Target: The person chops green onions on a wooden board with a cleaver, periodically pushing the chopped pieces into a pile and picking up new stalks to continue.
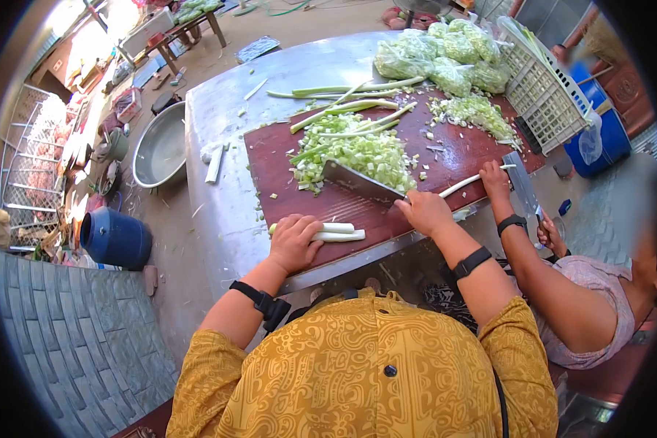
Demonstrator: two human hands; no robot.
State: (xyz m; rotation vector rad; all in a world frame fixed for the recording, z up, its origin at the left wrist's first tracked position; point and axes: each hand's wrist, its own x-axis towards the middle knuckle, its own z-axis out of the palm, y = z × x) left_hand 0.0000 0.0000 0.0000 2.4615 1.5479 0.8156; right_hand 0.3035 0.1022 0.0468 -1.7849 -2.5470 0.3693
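My left hand (293, 241) presses on a few cut green onion stalks (340, 233), its fingers curled over them near the front edge of the dark red cutting board (288, 201). The handle of a cleaver (360, 182) is gripped in my right hand (426, 212). The cleaver's blade points left and lies against the near side of a heap of chopped green onion (372, 150), apart from the stalks under my left hand. Long whole green onions (350, 108) lie across the back of the heap.
At my right, a co-worker's hand (495, 181) holds a green onion on the board, and the other hand holds a knife (523, 191). Filled plastic bags (445, 55) and a crate (544, 91) stand at the back. A metal basin (160, 146) sits left of the metal table (215, 109).
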